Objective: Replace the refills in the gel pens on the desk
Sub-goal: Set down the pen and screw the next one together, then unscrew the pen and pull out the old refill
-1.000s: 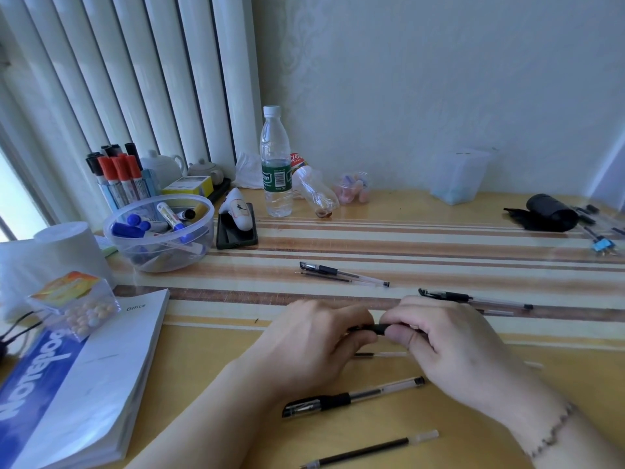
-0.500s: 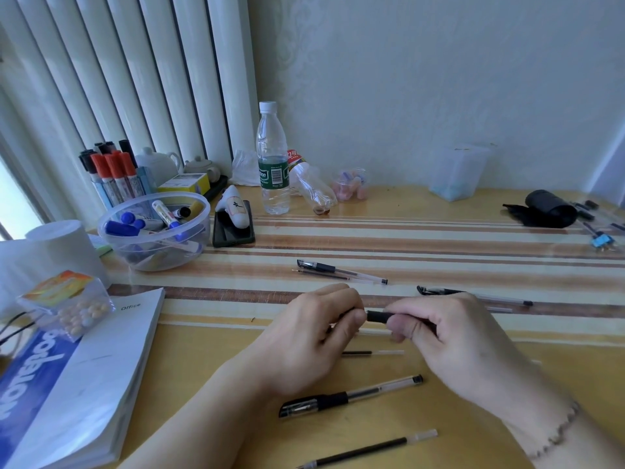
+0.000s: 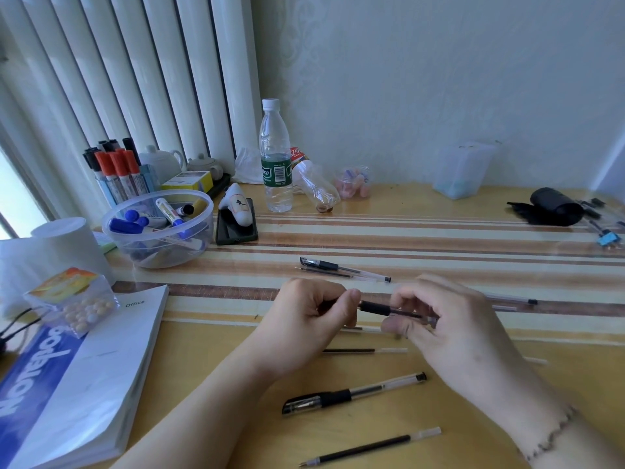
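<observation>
I hold one gel pen [image 3: 375, 308] level above the desk between both hands. My left hand [image 3: 311, 319] is closed around its cap end, and my right hand [image 3: 449, 326] pinches the clear barrel past the black grip. A capped gel pen [image 3: 351, 394] lies on the desk below my hands, and a loose refill [image 3: 368, 446] lies nearer me. Another refill [image 3: 365, 350] rests just under my hands. A further pen with a refill beside it [image 3: 345, 269] lies beyond my hands. Part of a pen [image 3: 510, 299] shows to the right of my right hand.
A clear bowl of markers [image 3: 159, 228] and a holder of markers [image 3: 115, 170] stand at the left. A notebook [image 3: 77, 374] lies at the front left. A water bottle [image 3: 275, 157], a phone [image 3: 236, 228] and a black roll [image 3: 551, 206] sit farther back.
My hands have drawn apart along the pen, so the black grip and part of the barrel now show between them. My right hand has slid right and opened its fingers a little.
</observation>
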`<state>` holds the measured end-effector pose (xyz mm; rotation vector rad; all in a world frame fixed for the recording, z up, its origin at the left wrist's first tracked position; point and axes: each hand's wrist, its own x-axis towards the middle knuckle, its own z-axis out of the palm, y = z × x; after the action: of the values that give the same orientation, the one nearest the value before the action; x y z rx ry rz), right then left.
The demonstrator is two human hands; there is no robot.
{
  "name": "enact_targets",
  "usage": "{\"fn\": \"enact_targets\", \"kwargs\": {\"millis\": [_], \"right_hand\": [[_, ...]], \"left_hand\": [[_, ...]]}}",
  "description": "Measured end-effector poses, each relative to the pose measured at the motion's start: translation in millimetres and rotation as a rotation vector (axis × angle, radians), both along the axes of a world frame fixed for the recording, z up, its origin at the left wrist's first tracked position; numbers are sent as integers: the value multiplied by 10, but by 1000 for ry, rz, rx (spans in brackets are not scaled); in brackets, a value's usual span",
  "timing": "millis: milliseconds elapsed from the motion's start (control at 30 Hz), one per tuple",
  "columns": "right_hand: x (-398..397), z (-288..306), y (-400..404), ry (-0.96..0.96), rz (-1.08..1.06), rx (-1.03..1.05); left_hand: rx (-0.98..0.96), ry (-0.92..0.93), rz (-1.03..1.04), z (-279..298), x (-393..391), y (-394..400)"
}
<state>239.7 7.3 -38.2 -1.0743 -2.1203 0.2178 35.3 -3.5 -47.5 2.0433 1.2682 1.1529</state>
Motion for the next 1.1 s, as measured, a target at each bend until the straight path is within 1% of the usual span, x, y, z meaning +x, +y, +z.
{"fn": "enact_targets", "kwargs": {"millis": [100, 233, 300, 433, 533, 600, 667, 733, 800, 833, 867, 900, 933, 967, 1033, 1100], "right_hand": [[-9, -1, -7, 5, 35, 13], [4, -37, -7, -43, 95, -12], [5, -44, -6, -60, 100, 14], [-12, -15, -13, -61, 37, 90], [-8, 6, -20, -41, -43, 47], [37, 14, -12, -87, -60, 32], [132, 65, 7, -224, -140, 22], [277, 139, 47, -355, -306, -23], [430, 176, 97, -393, -479, -54], [482, 189, 121, -356, -528, -54], [510, 197, 139, -243, -512, -50], [509, 205, 140, -92, -431, -58], [472, 222, 115, 12, -313, -70], [398, 248, 71, 39, -189, -75], [243, 222, -9, -50, -12, -63], [193, 150, -6, -120, 8, -62]], "left_hand": [[-49, -35, 4, -5, -17, 7], [-92, -58, -27, 12, -17, 2], [-106, -68, -49, 9, -14, 1], [-124, -97, -26, 16, -20, 5], [-127, -137, -10, 36, -42, 20], [-110, -142, 7, 51, -72, 30], [-104, -150, 55, 59, -122, 47], [-107, -180, 116, 71, -169, 61], [-107, -210, 150, 77, -193, 69], [-108, -211, 154, 77, -190, 71], [-110, -200, 152, 71, -180, 72], [-111, -179, 143, 66, -163, 67], [-112, -160, 129, 60, -139, 60], [-111, -147, 107, 51, -114, 51], [-111, -136, 52, 30, -63, 33], [-121, -121, 15, 14, -24, 20]]}}
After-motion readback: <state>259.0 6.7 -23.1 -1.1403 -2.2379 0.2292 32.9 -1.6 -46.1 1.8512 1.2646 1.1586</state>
